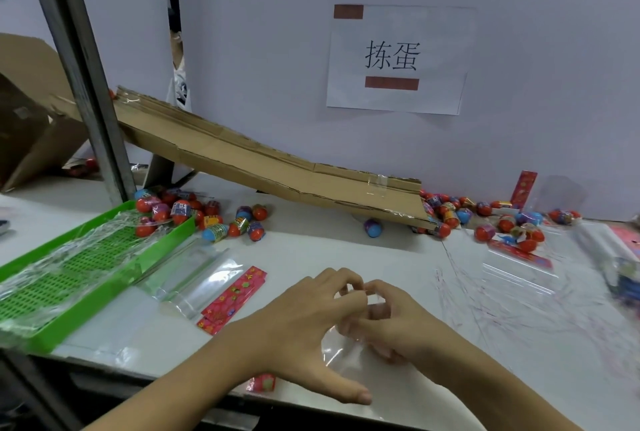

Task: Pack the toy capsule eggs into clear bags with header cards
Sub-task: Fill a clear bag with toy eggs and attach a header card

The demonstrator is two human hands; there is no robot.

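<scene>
White table (311,250): both hands' fingers (349,292) pinched the clear bag (341,354) mouth (empty atm); imo rub layers apart w/ thumbs.

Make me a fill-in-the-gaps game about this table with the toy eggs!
1. Both hands, left hand and right hand, are pinching a clear ____.
2. The tray beside the pile of toy capsule eggs is coloured ____.
3. The sloping ramp that the eggs roll down is made of ____.
4. The header cards lying by the stack of clear bags are mostly ____.

Missing words: bag; green; cardboard; red
</scene>
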